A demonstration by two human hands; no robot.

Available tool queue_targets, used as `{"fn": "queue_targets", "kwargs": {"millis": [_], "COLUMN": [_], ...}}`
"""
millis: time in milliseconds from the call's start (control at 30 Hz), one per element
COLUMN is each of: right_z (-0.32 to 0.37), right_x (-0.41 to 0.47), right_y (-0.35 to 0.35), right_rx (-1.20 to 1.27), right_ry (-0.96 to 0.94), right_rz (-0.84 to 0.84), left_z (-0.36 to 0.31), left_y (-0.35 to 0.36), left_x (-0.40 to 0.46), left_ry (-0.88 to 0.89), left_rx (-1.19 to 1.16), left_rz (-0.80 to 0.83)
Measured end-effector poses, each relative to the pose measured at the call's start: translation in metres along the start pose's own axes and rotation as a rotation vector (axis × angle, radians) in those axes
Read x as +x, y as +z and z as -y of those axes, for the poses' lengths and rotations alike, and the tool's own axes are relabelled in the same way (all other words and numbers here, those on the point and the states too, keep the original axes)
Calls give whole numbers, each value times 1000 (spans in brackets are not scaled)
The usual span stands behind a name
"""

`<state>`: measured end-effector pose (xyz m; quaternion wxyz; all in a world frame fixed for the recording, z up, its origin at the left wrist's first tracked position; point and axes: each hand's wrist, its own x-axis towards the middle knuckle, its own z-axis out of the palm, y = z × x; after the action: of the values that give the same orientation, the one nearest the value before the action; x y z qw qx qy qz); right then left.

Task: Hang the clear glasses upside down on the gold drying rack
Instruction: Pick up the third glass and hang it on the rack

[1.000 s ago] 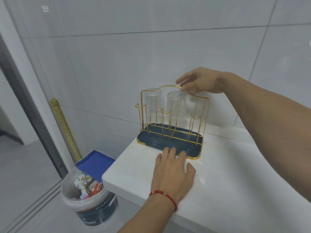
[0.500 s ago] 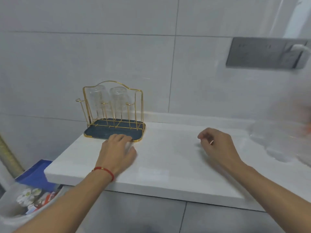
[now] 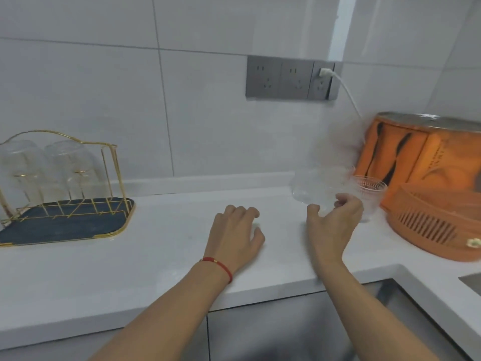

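The gold drying rack stands on its dark blue tray at the far left of the white counter. Two clear glasses hang upside down on its pegs. At the right, a blurred clear glass and a ribbed clear glass stand upright on the counter. My right hand is just below the blurred glass, thumb and fingers spread around its base, with no firm hold visible. My left hand rests on the counter mid-way, fingers loosely bent, holding nothing.
An orange vented basket and an orange box crowd the right end behind the glasses. A grey socket panel on the tiled wall has a white cable hanging down. The counter turns a corner at the lower right.
The view has swung right along the counter. My right hand left the rack's top and reached the glasses at the right. My left hand moved off the rack's tray to mid-counter.
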<state>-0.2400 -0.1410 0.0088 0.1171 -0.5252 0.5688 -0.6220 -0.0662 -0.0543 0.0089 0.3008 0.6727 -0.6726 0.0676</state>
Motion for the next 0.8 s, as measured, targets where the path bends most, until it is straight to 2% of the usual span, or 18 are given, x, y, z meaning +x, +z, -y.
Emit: {"fn": "queue_targets", "kwargs": {"millis": [67, 133, 267, 400, 667, 733, 800], "right_z": [-5, -8, -13, -18, -18, -15, -10], "right_x": [9, 15, 25, 34, 32, 27, 19], "right_y": [5, 13, 24, 30, 27, 25, 24], "right_rx": [-27, -108, -242, -356, -369, -293, -182], "right_ry": [160, 237, 239, 266, 230, 167, 23], "right_rz": [24, 104, 101, 81, 100, 155, 270], "left_z": [0, 4, 11, 10, 8, 7, 6], "left_y": [10, 13, 15, 15, 10, 8, 7], "left_x": [2, 1, 1, 1, 0, 0, -1], "left_ry": [3, -39, -164, -152, -182, -183, -168], "left_rx": [14, -40, -171, -204, -314, -351, -391], "left_rz": [19, -16, -68, -59, -75, -83, -88]}}
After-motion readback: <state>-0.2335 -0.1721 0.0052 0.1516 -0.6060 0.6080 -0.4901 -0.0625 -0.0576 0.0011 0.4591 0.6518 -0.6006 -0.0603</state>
